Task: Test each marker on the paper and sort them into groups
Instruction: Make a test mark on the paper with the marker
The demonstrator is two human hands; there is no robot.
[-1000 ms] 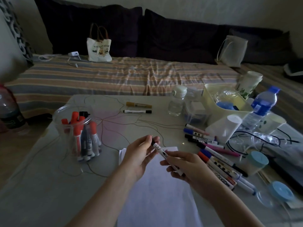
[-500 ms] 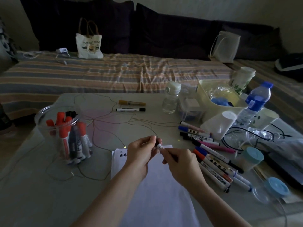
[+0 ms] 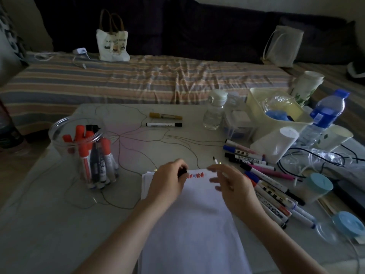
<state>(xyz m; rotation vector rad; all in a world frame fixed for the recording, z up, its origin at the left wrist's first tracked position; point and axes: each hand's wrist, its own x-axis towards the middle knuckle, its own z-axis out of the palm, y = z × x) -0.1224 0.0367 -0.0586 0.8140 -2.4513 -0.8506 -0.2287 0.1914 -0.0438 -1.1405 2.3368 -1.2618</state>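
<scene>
Over the paper [image 3: 189, 224] — cap [image 3: 182, 172] pinched by left hand [image 3: 167, 184], uncapped marker [image 3: 219, 167] by right hand [image 3: 235, 186] — smudging likely from the tip.

Upper left: cream tote bag [image 3: 112, 45] on striped bed [image 3: 138, 80]. Right of centre: clear bottle [image 3: 215, 110], yellow bin [image 3: 254, 99], blue-capped water bottle [image 3: 326, 113]. Lower right: teal lid [image 3: 347, 223] on tabletop [image 3: 49, 224].
</scene>
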